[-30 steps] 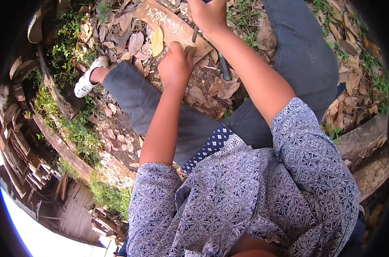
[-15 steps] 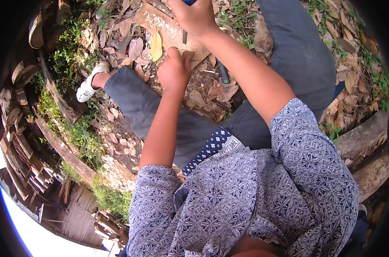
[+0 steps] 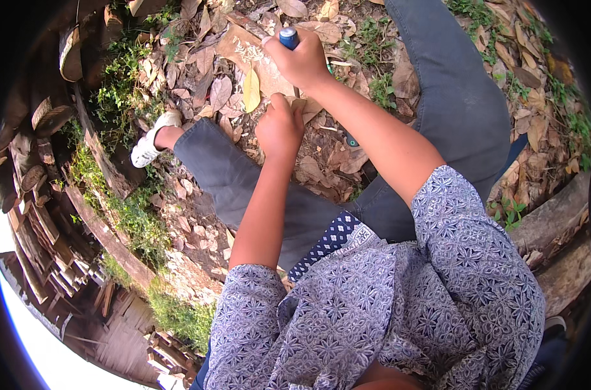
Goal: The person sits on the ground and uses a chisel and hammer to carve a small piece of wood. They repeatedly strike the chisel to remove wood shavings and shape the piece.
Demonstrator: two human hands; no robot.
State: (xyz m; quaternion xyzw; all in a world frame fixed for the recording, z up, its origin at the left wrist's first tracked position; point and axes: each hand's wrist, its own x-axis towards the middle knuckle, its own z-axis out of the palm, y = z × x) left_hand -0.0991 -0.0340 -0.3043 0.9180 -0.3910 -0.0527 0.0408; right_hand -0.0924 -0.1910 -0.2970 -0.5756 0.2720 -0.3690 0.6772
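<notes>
A person in a patterned blue-and-white shirt (image 3: 399,305) sits on leaf-strewn ground, working a pale slab of wood (image 3: 253,55) that lies among dry leaves just ahead of the knees. The right hand (image 3: 302,58) is closed in a fist around a blue-handled tool (image 3: 288,38), the handle's end poking out above the knuckles and the shaft running down toward the wood. The left hand (image 3: 279,127) rests just below it, fingers curled together and pressed against the near edge of the slab; whether it grips anything cannot be told. A yellow leaf (image 3: 250,91) lies on the wood beside the left hand. Grey trousers (image 3: 451,97) cover both legs, the left one stretched out to a white shoe (image 3: 149,146). A second tool with a greenish handle (image 3: 351,140) lies on the ground between the legs. Stacked timber (image 3: 39,214) fills the left rim, and a log (image 3: 555,221) lies at the right.
</notes>
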